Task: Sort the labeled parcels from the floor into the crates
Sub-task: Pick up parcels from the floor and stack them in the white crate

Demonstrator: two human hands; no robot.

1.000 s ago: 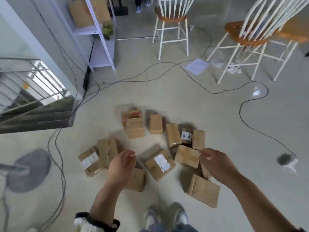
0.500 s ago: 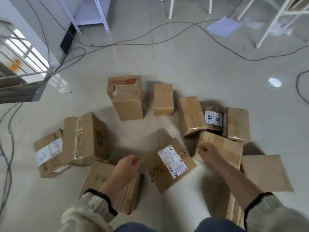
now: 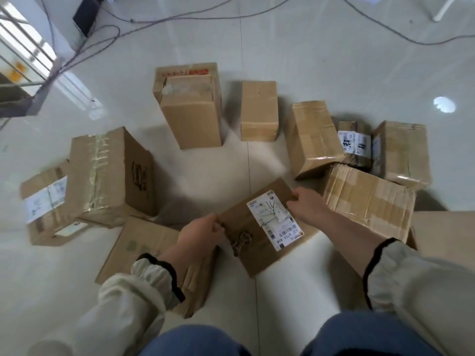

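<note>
- Cardboard labelled parcel (image 3: 259, 227) lies on the floor (image 3: 308, 60) among other boxes, just ahead of my knees.
- Left hand (image 3: 200, 233) pinches its left edge.
- Right hand (image 3: 308, 205) grips its far right corner.

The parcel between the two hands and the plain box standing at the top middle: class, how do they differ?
1. The held parcel shows a white shipping label on top; the plain box shows none.
2. The left hand and right hand grip the held parcel's edges; the plain box stands untouched.
3. The held parcel sits skewed; the plain box sits square.

Both are taped brown cardboard.
</note>
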